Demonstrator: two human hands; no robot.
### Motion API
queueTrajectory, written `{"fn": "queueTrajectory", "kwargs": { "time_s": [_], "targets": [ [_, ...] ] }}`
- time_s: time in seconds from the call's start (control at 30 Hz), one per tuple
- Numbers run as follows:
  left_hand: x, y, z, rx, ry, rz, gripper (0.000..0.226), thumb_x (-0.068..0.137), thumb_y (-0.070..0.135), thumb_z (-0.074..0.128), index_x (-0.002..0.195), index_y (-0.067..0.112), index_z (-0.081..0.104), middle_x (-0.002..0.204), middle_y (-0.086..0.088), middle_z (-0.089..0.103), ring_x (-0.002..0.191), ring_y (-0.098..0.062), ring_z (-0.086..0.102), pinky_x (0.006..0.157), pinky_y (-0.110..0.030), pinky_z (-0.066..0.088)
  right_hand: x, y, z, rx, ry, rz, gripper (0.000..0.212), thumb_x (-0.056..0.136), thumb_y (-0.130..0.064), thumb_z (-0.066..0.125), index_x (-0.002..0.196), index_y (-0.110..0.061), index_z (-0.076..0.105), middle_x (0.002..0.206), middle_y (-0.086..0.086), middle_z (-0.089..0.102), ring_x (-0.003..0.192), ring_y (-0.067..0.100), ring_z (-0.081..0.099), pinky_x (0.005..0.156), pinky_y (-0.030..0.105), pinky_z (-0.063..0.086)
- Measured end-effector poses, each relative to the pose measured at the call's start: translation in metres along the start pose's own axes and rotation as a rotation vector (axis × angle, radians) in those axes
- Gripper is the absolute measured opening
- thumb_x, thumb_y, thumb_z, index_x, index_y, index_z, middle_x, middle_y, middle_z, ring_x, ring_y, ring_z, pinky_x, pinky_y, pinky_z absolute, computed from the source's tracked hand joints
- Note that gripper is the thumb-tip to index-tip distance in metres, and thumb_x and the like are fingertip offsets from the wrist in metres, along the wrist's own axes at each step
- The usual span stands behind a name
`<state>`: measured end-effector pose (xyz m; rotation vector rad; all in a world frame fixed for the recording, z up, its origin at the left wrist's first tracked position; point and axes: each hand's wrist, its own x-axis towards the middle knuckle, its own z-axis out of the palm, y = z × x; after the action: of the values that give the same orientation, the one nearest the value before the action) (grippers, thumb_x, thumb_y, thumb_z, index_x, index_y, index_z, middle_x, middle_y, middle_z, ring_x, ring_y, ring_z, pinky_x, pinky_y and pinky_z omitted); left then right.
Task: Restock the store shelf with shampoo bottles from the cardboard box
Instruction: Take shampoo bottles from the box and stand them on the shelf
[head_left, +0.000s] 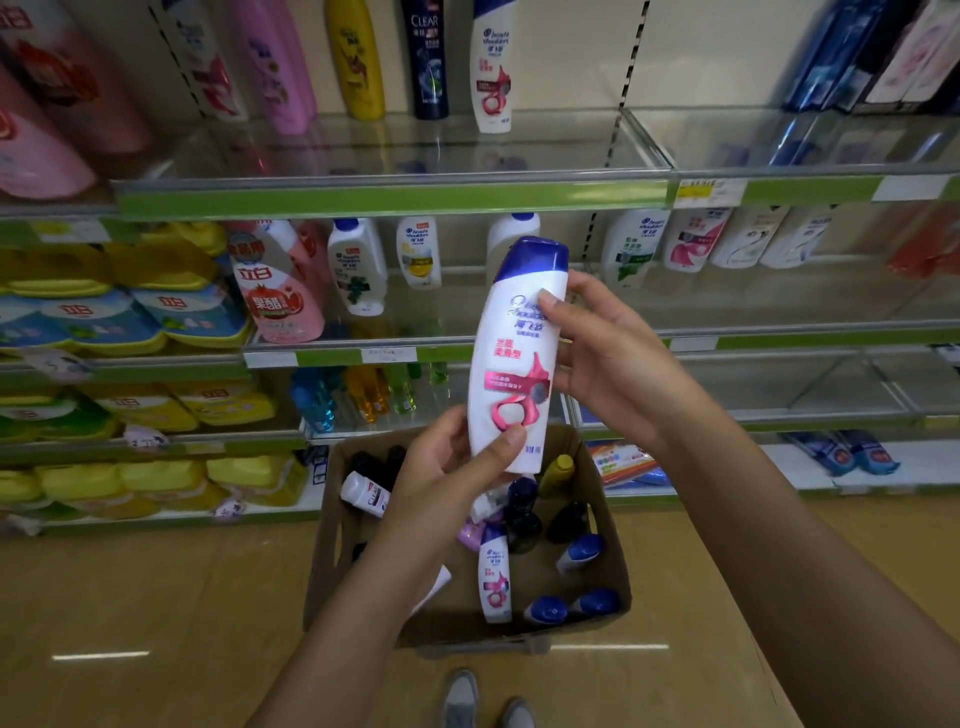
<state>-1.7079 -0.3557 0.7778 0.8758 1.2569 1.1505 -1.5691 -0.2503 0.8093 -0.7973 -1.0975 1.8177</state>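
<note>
— Where is the shampoo now?

— A tall white plastic shampoo bottle with a blue cap and a pink swirl label is held upright in front of the shelves, above the open brown cardboard box on the floor.

— And each grip?

— The left hand clasps the bottle's lower end, thumb across the front by the pink swirl. The right hand holds the upper part from the right, one fingertip on the label near the cap.

— What is in the box?

— More bottles lying loose: a smaller white bottle with the same pink label, several blue-capped ones, some dark ones, a yellow one.

— The shelves?

— The green-edged glass shelf at the far top carries a matching white bottle standing beside a dark blue one. The shelf below holds more white bottles.
</note>
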Motion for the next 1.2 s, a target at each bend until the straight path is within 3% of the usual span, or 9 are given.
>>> {"fn": "queueTrajectory", "kwargs": {
  "time_s": [0.13,0.3,0.5,0.63,0.8,0.97,1.2],
  "targets": [
    [0.007,-0.001,-0.004,-0.292,-0.11,-0.128,0.035,0.077,0.019,0.06,0.111,0.012,0.063,0.105,-0.008,0.073,0.097,-0.026,0.07,0.087,-0.036,0.056,0.002,-0.006,0.004,-0.178,0.048,-0.002,0.035,0.086,-0.016,0.068,0.118,-0.012,0.054,0.102,0.012,0.073,0.087,0.024,0.072,0.064,0.032,0.057],
    [0.014,-0.007,-0.009,-0.394,-0.157,-0.192,0.036,0.077,0.016,0.058,0.112,0.007,0.063,0.111,-0.015,0.07,0.104,-0.028,0.067,0.09,-0.042,0.054,0.008,-0.005,0.008,-0.285,0.103,0.027,0.04,0.081,-0.021,0.074,0.116,-0.01,0.057,0.095,0.011,0.075,0.086,0.026,0.073,0.067,0.035,0.058],
    [0.028,-0.003,-0.019,-0.208,-0.156,-0.121,0.045,0.078,0.017,0.064,0.122,0.013,0.059,0.115,-0.008,0.069,0.106,-0.022,0.066,0.091,-0.037,0.054,0.014,-0.005,0.012,-0.272,0.115,-0.001,0.032,0.084,-0.016,0.071,0.114,-0.008,0.06,0.098,0.013,0.075,0.087,0.025,0.073,0.067,0.032,0.058],
    [0.046,0.012,-0.036,-0.084,-0.128,-0.056,0.049,0.072,0.02,0.07,0.119,0.015,0.06,0.11,-0.003,0.072,0.101,-0.019,0.068,0.087,-0.033,0.055,0.033,-0.007,0.024,-0.282,0.109,-0.034,0.028,0.087,-0.016,0.067,0.114,-0.007,0.063,0.101,0.014,0.074,0.09,0.026,0.072,0.074,0.036,0.06],
    [0.072,0.04,-0.073,0.04,-0.095,0.03,0.032,0.078,0.016,0.073,0.108,0.023,0.066,0.104,0.004,0.073,0.097,-0.011,0.069,0.081,-0.023,0.055,0.065,-0.008,0.052,-0.267,0.128,-0.082,0.031,0.089,-0.018,0.064,0.119,-0.007,0.063,0.106,0.013,0.073,0.095,0.026,0.071,0.084,0.038,0.057],
    [0.098,0.066,-0.109,0.12,-0.154,0.108,0.026,0.081,0.013,0.071,0.105,0.022,0.066,0.1,0.007,0.074,0.091,-0.003,0.068,0.073,-0.014,0.053,0.095,-0.01,0.078,-0.243,0.17,-0.134,0.031,0.09,-0.017,0.063,0.118,-0.004,0.063,0.108,0.013,0.072,0.091,0.02,0.071,0.079,0.033,0.058],
    [0.128,0.09,-0.132,0.209,-0.24,0.159,0.027,0.081,0.017,0.071,0.103,0.028,0.065,0.103,0.008,0.073,0.095,-0.005,0.068,0.077,-0.016,0.054,0.123,-0.021,0.088,-0.236,0.18,-0.196,0.03,0.091,-0.017,0.062,0.119,-0.005,0.063,0.105,0.01,0.073,0.093,0.021,0.071,0.077,0.033,0.057]
  ]
}}
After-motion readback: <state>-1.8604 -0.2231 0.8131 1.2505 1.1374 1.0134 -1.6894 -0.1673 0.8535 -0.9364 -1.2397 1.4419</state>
